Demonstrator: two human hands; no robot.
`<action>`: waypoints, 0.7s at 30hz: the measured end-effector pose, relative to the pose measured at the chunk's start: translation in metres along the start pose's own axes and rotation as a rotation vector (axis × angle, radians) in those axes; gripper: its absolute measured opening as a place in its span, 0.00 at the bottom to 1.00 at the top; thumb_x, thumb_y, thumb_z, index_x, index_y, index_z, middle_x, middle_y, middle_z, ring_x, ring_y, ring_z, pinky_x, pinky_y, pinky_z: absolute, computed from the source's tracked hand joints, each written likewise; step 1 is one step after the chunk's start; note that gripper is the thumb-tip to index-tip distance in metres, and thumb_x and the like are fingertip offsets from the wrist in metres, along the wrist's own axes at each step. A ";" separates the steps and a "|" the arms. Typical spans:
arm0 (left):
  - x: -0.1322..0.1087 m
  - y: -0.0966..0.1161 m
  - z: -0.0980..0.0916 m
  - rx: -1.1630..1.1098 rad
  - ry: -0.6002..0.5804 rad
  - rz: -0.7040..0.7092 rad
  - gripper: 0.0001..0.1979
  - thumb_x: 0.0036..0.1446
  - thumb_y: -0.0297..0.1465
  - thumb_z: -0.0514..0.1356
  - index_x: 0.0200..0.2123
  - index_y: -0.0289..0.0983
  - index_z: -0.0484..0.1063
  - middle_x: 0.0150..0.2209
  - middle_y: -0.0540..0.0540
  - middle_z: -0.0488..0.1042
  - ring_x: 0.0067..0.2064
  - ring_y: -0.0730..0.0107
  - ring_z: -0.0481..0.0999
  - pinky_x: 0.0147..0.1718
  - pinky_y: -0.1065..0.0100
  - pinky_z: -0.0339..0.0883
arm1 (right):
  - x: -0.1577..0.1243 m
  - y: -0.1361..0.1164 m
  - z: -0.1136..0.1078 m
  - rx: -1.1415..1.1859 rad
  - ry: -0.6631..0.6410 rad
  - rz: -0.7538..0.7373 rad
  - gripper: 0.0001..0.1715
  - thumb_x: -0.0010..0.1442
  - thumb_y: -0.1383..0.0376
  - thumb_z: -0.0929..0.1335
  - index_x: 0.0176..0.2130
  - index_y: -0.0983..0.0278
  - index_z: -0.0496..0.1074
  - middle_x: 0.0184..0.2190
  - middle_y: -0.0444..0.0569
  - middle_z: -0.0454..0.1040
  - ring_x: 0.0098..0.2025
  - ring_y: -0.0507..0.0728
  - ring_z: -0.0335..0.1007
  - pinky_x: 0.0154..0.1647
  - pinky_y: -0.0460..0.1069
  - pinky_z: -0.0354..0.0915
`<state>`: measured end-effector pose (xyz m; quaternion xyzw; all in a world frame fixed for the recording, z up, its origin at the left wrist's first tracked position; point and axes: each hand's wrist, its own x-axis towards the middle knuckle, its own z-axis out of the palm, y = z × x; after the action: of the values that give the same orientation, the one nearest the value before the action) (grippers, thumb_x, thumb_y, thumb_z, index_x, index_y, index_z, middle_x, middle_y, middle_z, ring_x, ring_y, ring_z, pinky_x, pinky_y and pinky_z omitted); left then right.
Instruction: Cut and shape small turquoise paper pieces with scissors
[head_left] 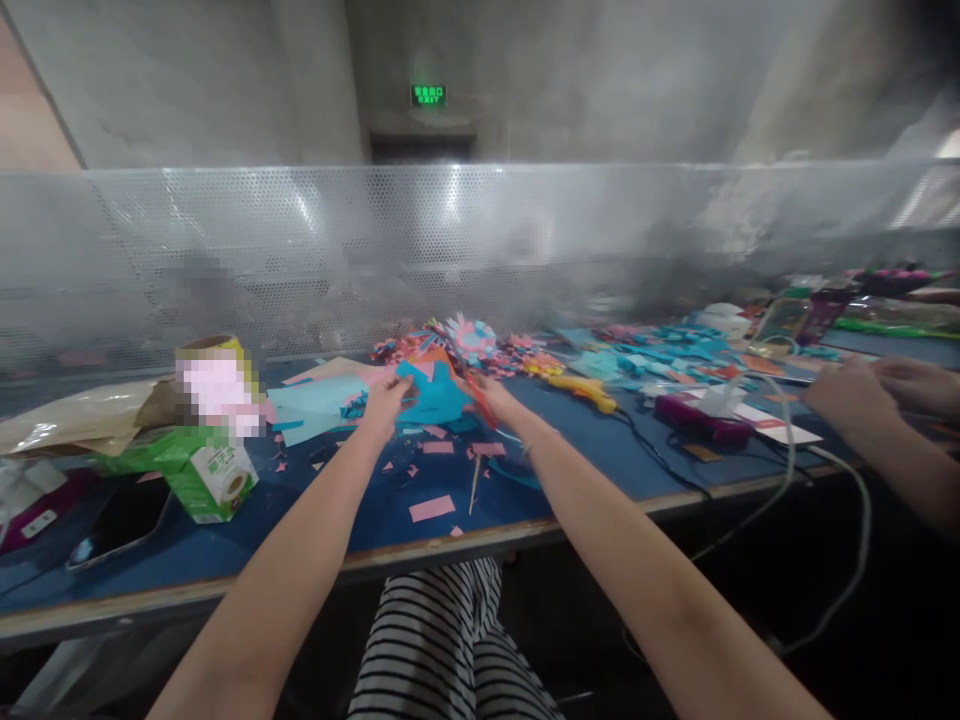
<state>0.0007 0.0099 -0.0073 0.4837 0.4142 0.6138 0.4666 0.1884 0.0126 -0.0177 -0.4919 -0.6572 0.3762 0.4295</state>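
Observation:
My left hand (388, 398) pinches the left edge of a blue sheet of paper (439, 397), which has notches cut in its top edge. At the paper's right side my right hand (499, 402) is closed around red-handled scissors (480, 400); their blades are hard to make out. Just behind the paper lie orange sheets and a pink and pale-blue paper flower (474, 338). A light-blue sheet (319, 405) is left of my left hand. In front of both hands are a pink paper rectangle (432, 508), smaller pink scraps and a thin wooden stick (475, 484).
A yellow glue gun (581, 391) with a black cord lies to the right, near a purple box (701, 418) and a white cable. Blue paper pieces (660, 350) pile up behind. Left are a green carton (206, 470) and a phone (120, 522). Another person's hands (851, 392) are at far right.

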 end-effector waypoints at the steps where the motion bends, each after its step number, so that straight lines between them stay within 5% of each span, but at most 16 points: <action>1: 0.000 0.000 0.000 -0.020 -0.005 0.001 0.15 0.33 0.37 0.65 0.19 0.34 0.65 0.18 0.50 0.68 0.24 0.73 0.69 0.26 0.69 0.65 | -0.001 -0.001 0.002 0.022 -0.034 -0.007 0.26 0.49 0.47 0.63 0.38 0.65 0.66 0.27 0.46 0.67 0.27 0.50 0.63 0.26 0.45 0.61; 7: -0.004 0.003 0.004 -0.046 -0.042 0.023 0.15 0.34 0.38 0.65 0.18 0.33 0.65 0.17 0.50 0.67 0.22 0.75 0.68 0.25 0.70 0.64 | -0.010 -0.006 0.004 -0.202 -0.176 -0.149 0.27 0.45 0.45 0.64 0.30 0.66 0.63 0.24 0.41 0.61 0.27 0.49 0.55 0.27 0.45 0.54; 21: -0.007 0.004 0.005 -0.012 -0.070 0.066 0.15 0.35 0.38 0.65 0.18 0.33 0.65 0.17 0.50 0.67 0.21 0.76 0.67 0.25 0.70 0.64 | -0.022 -0.019 0.004 -0.161 -0.250 -0.183 0.27 0.46 0.44 0.62 0.26 0.66 0.60 0.20 0.39 0.54 0.24 0.47 0.50 0.25 0.45 0.49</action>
<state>0.0059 0.0023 -0.0042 0.5157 0.3777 0.6139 0.4631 0.1814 -0.0132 -0.0056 -0.4120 -0.7756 0.3400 0.3362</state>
